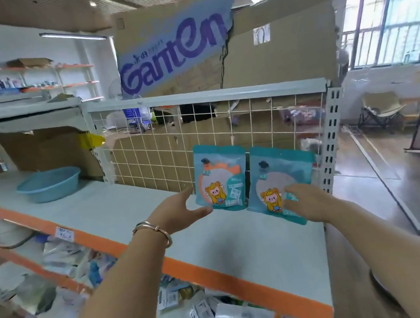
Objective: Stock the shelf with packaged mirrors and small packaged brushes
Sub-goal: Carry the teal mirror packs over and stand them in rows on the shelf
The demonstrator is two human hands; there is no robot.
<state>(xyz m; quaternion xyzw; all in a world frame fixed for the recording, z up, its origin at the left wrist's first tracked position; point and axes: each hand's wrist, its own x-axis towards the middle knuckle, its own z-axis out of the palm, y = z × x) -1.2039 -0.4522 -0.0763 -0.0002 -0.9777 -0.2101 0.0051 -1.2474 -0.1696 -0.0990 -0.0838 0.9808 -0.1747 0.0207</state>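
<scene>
Standing upright against the wire grid [162, 141], two teal mirror packets [220, 180] sit on the shelf [257, 236]. Left hand [179, 213], fingers spread, steadies one; right hand [306, 202] presses flat on the other. No brushes are shelved yet; most stocking appears to remain.

Two teal packaged mirrors stood upright side by side on the shelf [243, 238], each showing a round mirror and a cartoon pig-girl. The left package [220, 177] sat just beyond the left hand's fingertips [206, 210]; the right package [278, 183] lay under the right hand's fingers [295, 194], tilted slightly.
</scene>
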